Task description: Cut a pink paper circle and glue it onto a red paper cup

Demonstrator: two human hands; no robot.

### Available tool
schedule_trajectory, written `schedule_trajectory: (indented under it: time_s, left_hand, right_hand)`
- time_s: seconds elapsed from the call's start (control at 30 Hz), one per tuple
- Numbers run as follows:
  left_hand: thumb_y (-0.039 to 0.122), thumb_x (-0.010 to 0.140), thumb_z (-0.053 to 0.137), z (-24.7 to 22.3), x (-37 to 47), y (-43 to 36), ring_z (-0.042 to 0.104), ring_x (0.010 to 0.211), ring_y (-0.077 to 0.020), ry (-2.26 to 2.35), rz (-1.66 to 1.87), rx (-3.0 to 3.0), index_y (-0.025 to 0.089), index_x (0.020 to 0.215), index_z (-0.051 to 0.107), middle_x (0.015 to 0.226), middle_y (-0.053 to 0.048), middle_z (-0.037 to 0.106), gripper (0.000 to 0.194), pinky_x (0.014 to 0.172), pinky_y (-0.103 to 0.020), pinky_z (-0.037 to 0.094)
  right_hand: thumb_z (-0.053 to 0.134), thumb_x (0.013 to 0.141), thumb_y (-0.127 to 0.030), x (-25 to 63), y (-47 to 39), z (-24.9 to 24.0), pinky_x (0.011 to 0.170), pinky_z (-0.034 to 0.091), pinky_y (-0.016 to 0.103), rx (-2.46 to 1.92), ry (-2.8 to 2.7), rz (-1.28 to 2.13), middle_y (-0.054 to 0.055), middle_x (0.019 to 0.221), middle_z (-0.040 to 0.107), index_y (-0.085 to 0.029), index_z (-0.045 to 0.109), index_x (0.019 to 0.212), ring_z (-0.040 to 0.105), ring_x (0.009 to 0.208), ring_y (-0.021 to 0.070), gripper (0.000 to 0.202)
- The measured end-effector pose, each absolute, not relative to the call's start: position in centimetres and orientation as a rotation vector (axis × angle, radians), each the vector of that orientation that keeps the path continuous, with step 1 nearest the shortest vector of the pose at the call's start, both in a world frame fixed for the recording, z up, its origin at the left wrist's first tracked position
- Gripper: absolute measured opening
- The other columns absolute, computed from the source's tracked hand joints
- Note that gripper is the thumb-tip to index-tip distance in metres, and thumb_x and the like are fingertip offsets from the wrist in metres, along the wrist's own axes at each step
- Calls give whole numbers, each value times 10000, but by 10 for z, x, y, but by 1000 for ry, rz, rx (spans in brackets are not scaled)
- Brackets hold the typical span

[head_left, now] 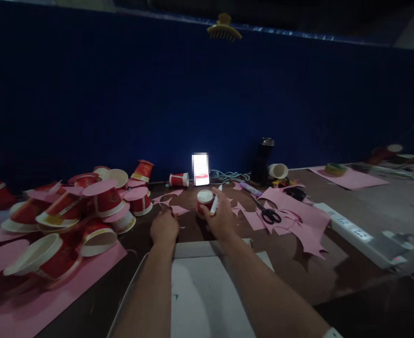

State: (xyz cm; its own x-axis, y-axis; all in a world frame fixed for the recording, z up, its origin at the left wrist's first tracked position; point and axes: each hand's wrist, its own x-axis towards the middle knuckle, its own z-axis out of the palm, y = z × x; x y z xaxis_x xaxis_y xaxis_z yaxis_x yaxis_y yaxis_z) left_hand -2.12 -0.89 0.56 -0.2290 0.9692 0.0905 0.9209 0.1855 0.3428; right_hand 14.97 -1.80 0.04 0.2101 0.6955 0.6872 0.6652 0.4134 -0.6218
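Note:
My right hand [223, 218] has a white marker [216, 202] with an orange end tucked between its fingers. Its thumb and fingers also rest around a small red paper cup [200, 206], whose pale round end faces up. To the left, my left hand [164, 227] lies on the brown table with its fingers curled in; whatever it may hold is hidden. Pink paper scraps [179, 210] lie just beyond it. Both forearms reach over an open white box [202, 295].
Red paper cups [108, 202], several topped with pink discs, are heaped at left. Black scissors [271, 216] lie on cut pink paper [312, 225] at right, near a white power strip [351, 234]. A lit phone [200, 169] and dark bottle [261, 162] stand by the blue partition [157, 94].

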Motion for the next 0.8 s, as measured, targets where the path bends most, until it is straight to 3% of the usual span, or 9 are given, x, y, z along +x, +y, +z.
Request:
schedule_trajectory:
  time_s: [0.37,0.57,0.8]
  left_hand:
    - [357,826,414,5,-19,-7,605,916,-317,2301,400,1974,153,927,596,999,-168,618,291,722,-381,444]
    - [297,825,438,10,-15,-14,605,882,-273,2272,409,2057,160,891,616,981,-144,630,234,736,-346,437]
    - [319,833,465,10,-10,-17,579,927,-273,2168,795,1862,182,824,626,975,-141,627,212,862,-374,399]
  right_hand:
    - [604,762,-349,145,-19,-2,975,365,422,-1291,-1521,36,103,1232,545,-198,421,1288,490,1127,262,578]
    - [603,773,-361,145,-20,0,960,375,430,-1281,-1514,36,114,1211,550,-189,426,1280,489,1112,262,564]
    - [603,774,-396,144,-20,2,993,348,450,-1253,-1489,64,128,1246,512,-183,420,1281,456,1164,275,580]
